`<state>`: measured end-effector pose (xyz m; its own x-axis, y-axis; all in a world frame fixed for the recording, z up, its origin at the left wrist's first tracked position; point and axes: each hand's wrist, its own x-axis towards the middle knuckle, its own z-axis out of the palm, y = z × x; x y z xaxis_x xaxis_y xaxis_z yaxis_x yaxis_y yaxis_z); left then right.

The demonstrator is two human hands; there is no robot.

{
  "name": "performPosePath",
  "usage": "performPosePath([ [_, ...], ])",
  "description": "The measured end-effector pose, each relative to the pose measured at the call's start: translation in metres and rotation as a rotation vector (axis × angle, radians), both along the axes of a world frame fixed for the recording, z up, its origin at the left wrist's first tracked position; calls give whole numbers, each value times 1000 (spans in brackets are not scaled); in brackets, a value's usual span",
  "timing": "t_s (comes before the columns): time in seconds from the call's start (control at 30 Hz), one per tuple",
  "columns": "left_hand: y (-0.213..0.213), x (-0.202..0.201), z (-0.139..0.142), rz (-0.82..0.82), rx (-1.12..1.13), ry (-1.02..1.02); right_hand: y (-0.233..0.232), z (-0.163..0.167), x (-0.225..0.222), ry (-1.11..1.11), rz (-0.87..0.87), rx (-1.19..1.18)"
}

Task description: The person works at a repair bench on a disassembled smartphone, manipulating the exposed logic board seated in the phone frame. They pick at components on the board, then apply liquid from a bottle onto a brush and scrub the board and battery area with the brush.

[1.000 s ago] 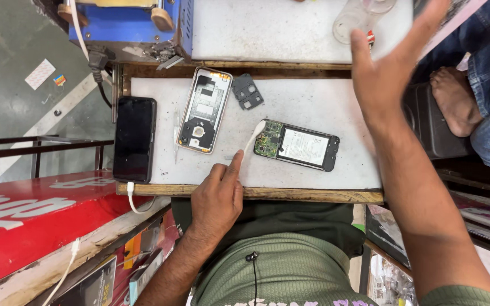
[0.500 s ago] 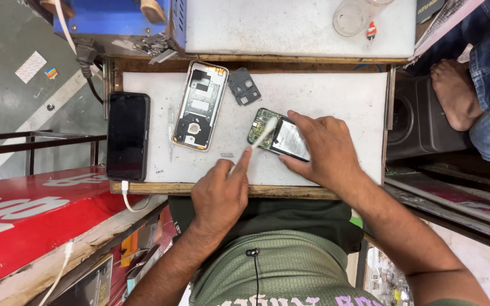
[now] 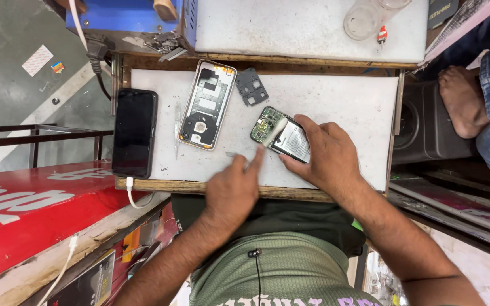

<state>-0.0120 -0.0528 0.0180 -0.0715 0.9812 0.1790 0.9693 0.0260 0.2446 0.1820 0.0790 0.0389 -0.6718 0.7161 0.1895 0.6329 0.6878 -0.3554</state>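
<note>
An opened phone (image 3: 279, 131) with a green circuit board and a pale battery lies on the white work mat (image 3: 347, 102). My right hand (image 3: 323, 153) rests over its right part, fingers gripping it. My left hand (image 3: 235, 190) sits at the mat's front edge, index finger stretched toward the phone's lower left corner, beside a thin grey tool (image 3: 235, 154). A detached back housing (image 3: 207, 104) lies to the left, with a small dark cover plate (image 3: 252, 86) beyond it.
A black phone (image 3: 135, 131) lies at the mat's left edge with a white cable (image 3: 137, 198) plugged in. A clear cup (image 3: 370, 16) stands on the far white bench. Another person's bare foot (image 3: 463, 99) is at right. A red counter (image 3: 35, 215) is at left.
My right hand came down from the far right and landed on the opened phone, which has shifted and turned. My left hand stayed at the front edge.
</note>
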Motion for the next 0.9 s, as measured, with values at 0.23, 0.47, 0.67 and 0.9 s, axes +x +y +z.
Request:
performPosePath([
  [0.23, 3, 4, 4, 22, -51, 10, -1, 0, -1, 13, -11, 0],
  [0.47, 2, 6, 5, 8, -56, 17, 1, -1, 0, 0, 26, 6],
  [0.67, -1, 4, 8, -20, -121, 25, 0, -2, 0, 35, 31, 43],
  [0.9, -13, 5, 10, 23, -134, 24, 1, -4, 1, 55, 38, 11],
])
